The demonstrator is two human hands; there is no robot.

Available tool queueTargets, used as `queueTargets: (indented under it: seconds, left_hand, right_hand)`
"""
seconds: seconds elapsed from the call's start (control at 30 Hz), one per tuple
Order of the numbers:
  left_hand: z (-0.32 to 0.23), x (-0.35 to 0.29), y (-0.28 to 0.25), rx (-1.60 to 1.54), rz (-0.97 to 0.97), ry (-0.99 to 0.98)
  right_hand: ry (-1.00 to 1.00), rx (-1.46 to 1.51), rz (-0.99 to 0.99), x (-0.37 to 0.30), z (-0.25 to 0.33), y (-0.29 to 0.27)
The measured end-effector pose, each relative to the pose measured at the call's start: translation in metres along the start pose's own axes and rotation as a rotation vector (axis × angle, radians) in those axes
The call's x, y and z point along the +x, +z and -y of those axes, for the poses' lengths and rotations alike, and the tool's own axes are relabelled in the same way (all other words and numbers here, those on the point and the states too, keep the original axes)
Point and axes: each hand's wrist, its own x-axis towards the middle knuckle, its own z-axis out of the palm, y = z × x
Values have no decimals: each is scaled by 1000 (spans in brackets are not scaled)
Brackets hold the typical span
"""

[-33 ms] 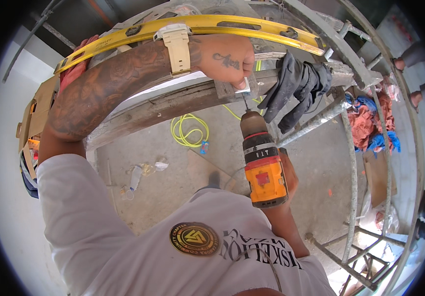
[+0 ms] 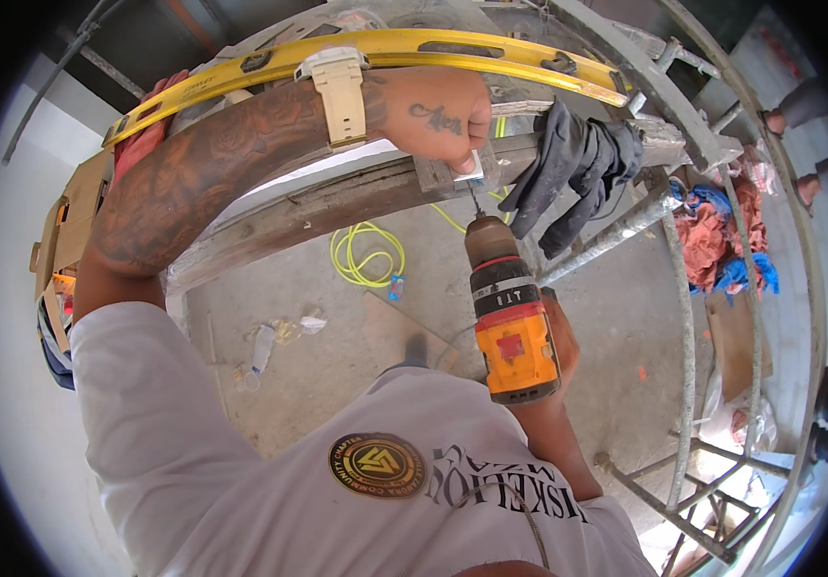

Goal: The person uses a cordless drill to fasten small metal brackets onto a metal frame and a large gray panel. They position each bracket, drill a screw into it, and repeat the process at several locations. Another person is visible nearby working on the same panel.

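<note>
Orange drill [image 2: 516,337] sits grasped by the right hand [image 2: 562,346], its bit [image 2: 476,204] pointing at a small pale piece [image 2: 469,173] by the near edge of the wooden beam [image 2: 279,228]. The left hand [image 2: 447,115] pinches that piece.

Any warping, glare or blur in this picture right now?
Head view: black corners, and the yellow level bows in an arc, typical of a fisheye lens; head view: glare washes out the lower right, around the metal frame; head view: the drill and left hand look fairly clear, while things near the right rim look softer.
</note>
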Motion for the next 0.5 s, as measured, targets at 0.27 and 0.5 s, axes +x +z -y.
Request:
queueTargets:
  seconds: [0.27,0.5]
  left_hand:
    - [-2,6,-4,-28,35,-13]
    - [-4,-9,-6,-21,20,-84]
  right_hand:
    - [-14,-29,-8,10,4,-2]
    - [37,37,11,4,2,4]
